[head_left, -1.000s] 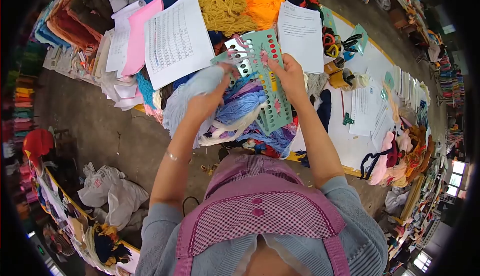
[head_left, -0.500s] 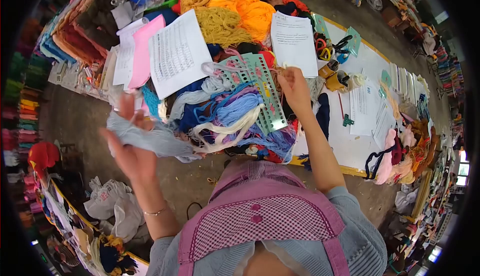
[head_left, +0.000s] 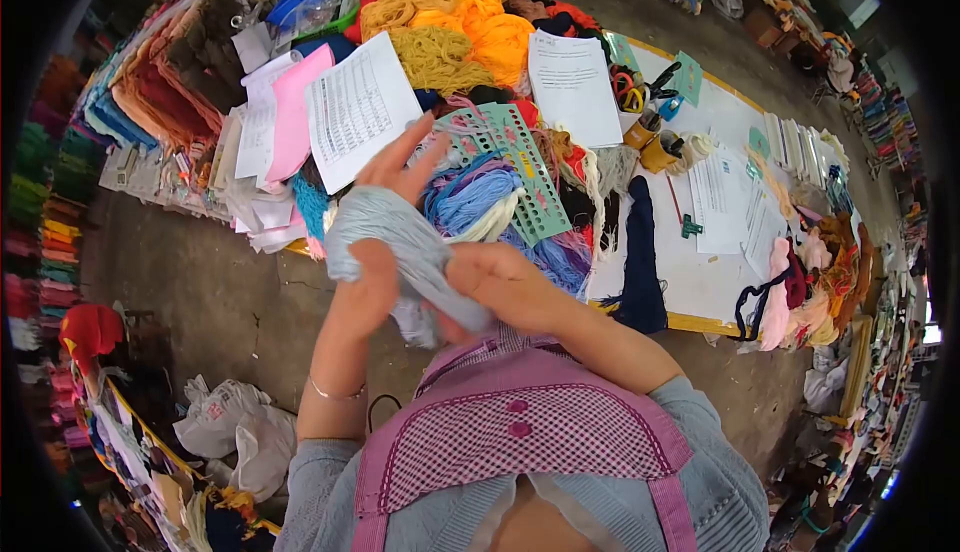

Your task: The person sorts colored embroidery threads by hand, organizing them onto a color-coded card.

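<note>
Both your hands have come together at the chest.
Left hand [head_left: 375, 252] and right hand [head_left: 495, 277] grip the pale blue yarn bundle [head_left: 405, 242], six o'clock of the green card [head_left: 515, 167].

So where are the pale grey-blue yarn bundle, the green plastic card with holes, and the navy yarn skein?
Pale grey-blue yarn bundle [head_left: 400, 242]: head view, its middle, between both hands.
Green plastic card with holes [head_left: 512, 167]: head view, centre of its face.
Navy yarn skein [head_left: 640, 252]: head view, its mid-length.

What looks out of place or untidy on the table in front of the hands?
The green hole card lies tilted on a tangled heap of blue yarn, and dark navy yarn hangs over the table edge.
</note>
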Demonstrator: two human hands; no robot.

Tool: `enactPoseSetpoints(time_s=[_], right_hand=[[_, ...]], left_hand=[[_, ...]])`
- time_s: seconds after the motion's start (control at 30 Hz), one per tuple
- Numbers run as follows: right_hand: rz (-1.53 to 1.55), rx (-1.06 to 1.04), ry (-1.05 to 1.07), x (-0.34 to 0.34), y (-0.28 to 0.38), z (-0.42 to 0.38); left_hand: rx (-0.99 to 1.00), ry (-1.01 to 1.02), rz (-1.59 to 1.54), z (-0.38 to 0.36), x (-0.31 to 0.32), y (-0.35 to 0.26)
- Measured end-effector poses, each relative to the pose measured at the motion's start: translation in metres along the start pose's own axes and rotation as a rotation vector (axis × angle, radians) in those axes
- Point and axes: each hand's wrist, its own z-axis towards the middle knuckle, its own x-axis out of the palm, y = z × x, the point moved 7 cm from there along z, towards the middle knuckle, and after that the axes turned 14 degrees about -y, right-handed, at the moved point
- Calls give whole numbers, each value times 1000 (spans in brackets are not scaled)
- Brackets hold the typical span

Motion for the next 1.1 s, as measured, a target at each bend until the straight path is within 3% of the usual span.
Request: enactPoseSetpoints(time_s=[0.03,0.07,0.1,0.13,0.17,0.2,0.23,0.27,0.3,0.33,0.4,0.5,0.6,0.67,0.73,0.9,0.93,1.0,1.1], right_hand=[[136,144,-55,4,10,-11],[174,118,-108,2,8,-10],[171,107,-117,0,8,-12],[-82,-42,-208,-10,14,-16],[-336,-182,-300,-17,19,-21],[-585,-382,-406,-23,13,-23],[-591,-380,-421,-23,3,-25],[-530,-409,-446,-24,-3,-28],[-468,-438,-469,-26,-4,-31],[-481,-258,-439,-33,-9,-32],[-297,-372,-580,-46,-2,-33],[57,-234,-507,-55,5,-26],[145,-223,-517,-67,1,-30],[230,-249,-532,-70,4,-31],[247,-231,-518,-70,7,-34],[264,-203,-448,-71,5,-30],[239,-209,-439,-71,5,-29],[245,-220,-467,-73,4,-28],[239,-259,-507,-73,4,-25]], left_hand=[[-115,-39,-315,-1,4,13],[-153,34,-301,1,4,17],[-237,100,-482,-13,28,16],[-329,175,-667,-26,54,9],[-544,96,-912,-28,53,8],[-637,-20,-1032,-24,54,8],[-732,-144,-1147,-22,55,12],[-798,-126,-1321,-22,56,17],[-799,-122,-1329,-22,58,18],[-775,-81,-1223,-22,59,19],[-684,19,-976,-22,60,18],[-286,19,-472,-21,60,11],[-357,44,-437,-22,62,14],[-451,-61,-553,-24,54,23],[-650,-141,-444,-33,42,45],[-838,-214,-688,-36,50,54],[-842,-217,-684,-35,51,54],[-663,-92,-496,-29,52,44],[-666,-123,-566,-26,50,42]])
